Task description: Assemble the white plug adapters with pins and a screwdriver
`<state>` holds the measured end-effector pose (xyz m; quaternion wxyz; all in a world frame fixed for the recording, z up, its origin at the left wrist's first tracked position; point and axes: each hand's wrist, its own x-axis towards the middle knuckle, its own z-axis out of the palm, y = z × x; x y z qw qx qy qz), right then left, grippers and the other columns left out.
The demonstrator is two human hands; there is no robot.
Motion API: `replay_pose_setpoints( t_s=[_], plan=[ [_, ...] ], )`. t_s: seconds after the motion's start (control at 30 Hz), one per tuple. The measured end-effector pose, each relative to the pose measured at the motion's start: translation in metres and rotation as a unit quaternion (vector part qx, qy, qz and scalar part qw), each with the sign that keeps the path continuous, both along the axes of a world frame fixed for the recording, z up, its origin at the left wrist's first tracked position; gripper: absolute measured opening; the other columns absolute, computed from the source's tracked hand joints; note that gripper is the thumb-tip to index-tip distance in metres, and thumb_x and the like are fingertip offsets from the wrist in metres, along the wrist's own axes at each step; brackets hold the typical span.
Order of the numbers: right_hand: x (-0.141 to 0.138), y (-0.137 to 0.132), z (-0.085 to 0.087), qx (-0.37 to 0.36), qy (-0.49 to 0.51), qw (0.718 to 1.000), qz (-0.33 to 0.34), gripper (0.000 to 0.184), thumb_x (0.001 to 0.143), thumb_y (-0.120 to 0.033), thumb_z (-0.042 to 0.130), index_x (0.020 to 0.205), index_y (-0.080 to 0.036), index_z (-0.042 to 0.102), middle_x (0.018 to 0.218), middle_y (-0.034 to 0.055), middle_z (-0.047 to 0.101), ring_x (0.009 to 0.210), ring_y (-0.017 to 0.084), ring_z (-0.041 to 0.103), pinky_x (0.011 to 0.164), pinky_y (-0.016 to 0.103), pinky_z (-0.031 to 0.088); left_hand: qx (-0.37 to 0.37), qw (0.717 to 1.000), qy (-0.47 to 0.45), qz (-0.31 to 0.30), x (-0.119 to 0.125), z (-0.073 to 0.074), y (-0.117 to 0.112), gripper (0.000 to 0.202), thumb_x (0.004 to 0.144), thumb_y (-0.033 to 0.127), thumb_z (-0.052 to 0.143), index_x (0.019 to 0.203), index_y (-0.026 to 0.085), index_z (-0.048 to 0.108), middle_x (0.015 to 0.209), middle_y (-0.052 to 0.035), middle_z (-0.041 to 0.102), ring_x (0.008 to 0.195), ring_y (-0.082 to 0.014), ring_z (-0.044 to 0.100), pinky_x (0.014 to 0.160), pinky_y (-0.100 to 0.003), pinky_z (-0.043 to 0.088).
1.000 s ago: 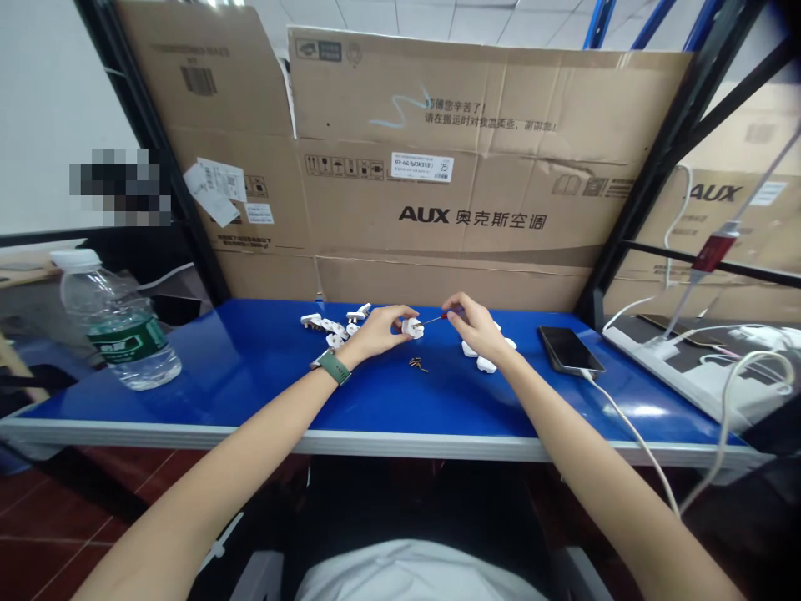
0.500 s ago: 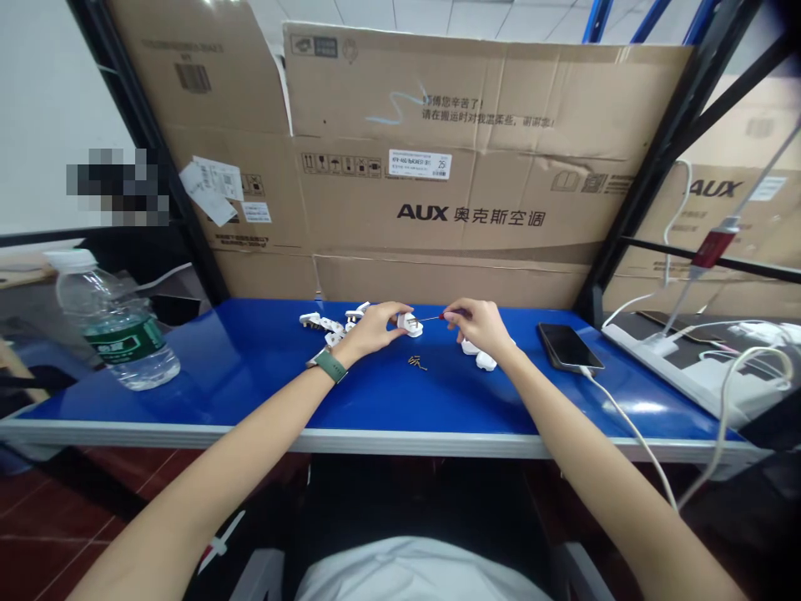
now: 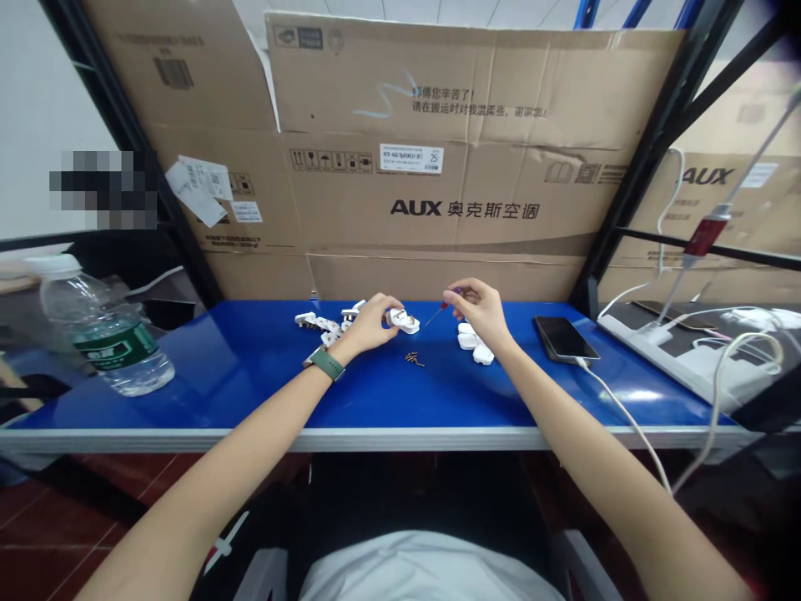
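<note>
Between the thumb and fingers of my left hand [image 3: 374, 324] is a white power plug [image 3: 405, 320], held just above the blue table and partly hidden by the fingers. My right hand [image 3: 479, 307] is closed around the red handle of a thin screwdriver [image 3: 444, 305]. Its tip points down and left, a short way to the right of the plug and apart from it. A small heap of brass-coloured screws or pins [image 3: 413, 359] lies in front of the plug. Several white plug pieces [image 3: 322, 324] with metal parts lie by my left hand. Smooth white plug covers [image 3: 474, 340] sit under my right hand.
A water bottle [image 3: 109, 330] stands at the table's left end. To the right lies a phone [image 3: 565, 338] with a charging cable [image 3: 626, 413]. A white power strip [image 3: 667, 367] runs along the right side. Cardboard [image 3: 463, 250] walls off the back of the blue table [image 3: 375, 401].
The screwdriver has drawn back from the plug, moving up and to the right with my right hand. In my left hand the plug is tilted differently. The whole view has shifted slightly.
</note>
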<state>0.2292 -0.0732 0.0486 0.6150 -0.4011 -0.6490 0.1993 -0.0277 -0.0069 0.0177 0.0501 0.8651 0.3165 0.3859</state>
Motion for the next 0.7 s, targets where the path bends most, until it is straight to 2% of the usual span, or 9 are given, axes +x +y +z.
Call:
replay_pose_setpoints(
  t_s=[0.1,0.2,0.27,0.33,0.4,0.47,0.6,0.7],
  plan=[
    [0.003,0.005,-0.002,0.057,0.006,0.998,-0.012,0.035,0.088,-0.054,0.068,0.092,-0.019,0.066,0.075,0.0011,0.063,0.061,0.014,0.060,0.058,0.025,0.049,-0.009,0.999,0.016,0.041,-0.006,-0.002,0.005,0.031,0.078,0.024,0.070,0.108,0.020,0.063,0.106,-0.0061,0.064,0.092,-0.0207,0.064,0.083,-0.034,0.055],
    [0.004,0.005,-0.004,0.058,-0.013,0.998,-0.003,0.034,0.099,-0.054,0.051,0.094,-0.022,0.059,0.075,-0.0002,0.060,0.062,0.014,0.058,0.060,0.026,0.048,-0.035,0.996,0.061,0.061,-0.008,0.000,0.003,0.028,0.079,0.034,0.073,0.102,0.021,0.064,0.100,-0.0053,0.068,0.087,-0.0214,0.065,0.081,-0.034,0.052],
    [0.004,0.004,-0.005,0.046,-0.058,0.997,-0.008,0.033,0.104,-0.051,0.041,0.097,-0.023,0.057,0.071,-0.0013,0.058,0.060,0.014,0.056,0.062,0.026,0.047,-0.055,0.990,0.109,0.073,-0.009,0.002,0.000,0.030,0.078,0.041,0.075,0.099,0.022,0.065,0.097,-0.0046,0.071,0.087,-0.0232,0.066,0.079,-0.035,0.050],
    [0.006,0.004,-0.005,0.049,-0.136,0.989,-0.041,0.030,0.106,-0.042,0.037,0.099,-0.022,0.059,0.075,0.0010,0.061,0.068,0.016,0.059,0.069,0.028,0.048,-0.074,0.982,0.144,0.094,-0.009,0.003,-0.004,0.033,0.077,0.046,0.077,0.098,0.024,0.065,0.095,-0.0037,0.073,0.088,-0.0251,0.067,0.077,-0.034,0.047],
    [0.009,0.005,-0.005,0.041,-0.232,0.968,-0.086,0.026,0.104,-0.033,0.040,0.098,-0.021,0.062,0.089,0.0060,0.066,0.083,0.019,0.063,0.079,0.030,0.049,-0.089,0.978,0.148,0.115,-0.007,0.003,-0.006,0.038,0.075,0.049,0.080,0.099,0.024,0.064,0.094,-0.0024,0.074,0.090,-0.0256,0.068,0.077,-0.034,0.045],
    [0.013,0.007,-0.007,-0.007,-0.325,0.936,-0.132,0.023,0.100,-0.029,0.046,0.095,-0.020,0.066,0.100,0.0095,0.068,0.093,0.022,0.065,0.084,0.031,0.048,-0.094,0.979,0.131,0.125,-0.004,0.000,-0.006,0.041,0.073,0.050,0.082,0.098,0.024,0.062,0.093,-0.0011,0.074,0.089,-0.0247,0.068,0.078,-0.033,0.043],
    [0.019,0.009,-0.014,-0.156,-0.443,0.859,-0.206,0.021,0.091,-0.031,0.060,0.103,-0.019,0.071,0.109,0.0141,0.073,0.102,0.028,0.068,0.082,0.033,0.050,-0.077,0.984,0.112,0.111,0.003,-0.007,-0.002,0.038,0.074,0.052,0.082,0.087,0.023,0.062,0.091,0.0000,0.074,0.087,-0.0228,0.067,0.082,-0.033,0.041],
    [0.021,0.009,-0.020,-0.216,-0.478,0.823,-0.219,0.023,0.089,-0.028,0.063,0.102,-0.014,0.075,0.107,0.0211,0.074,0.102,0.033,0.070,0.079,0.036,0.052,-0.050,0.989,0.098,0.096,0.006,-0.005,-0.001,0.035,0.075,0.053,0.081,0.088,0.023,0.069,0.105,-0.0022,0.074,0.102,-0.0252,0.066,0.092,-0.036,0.039]
  ],
)
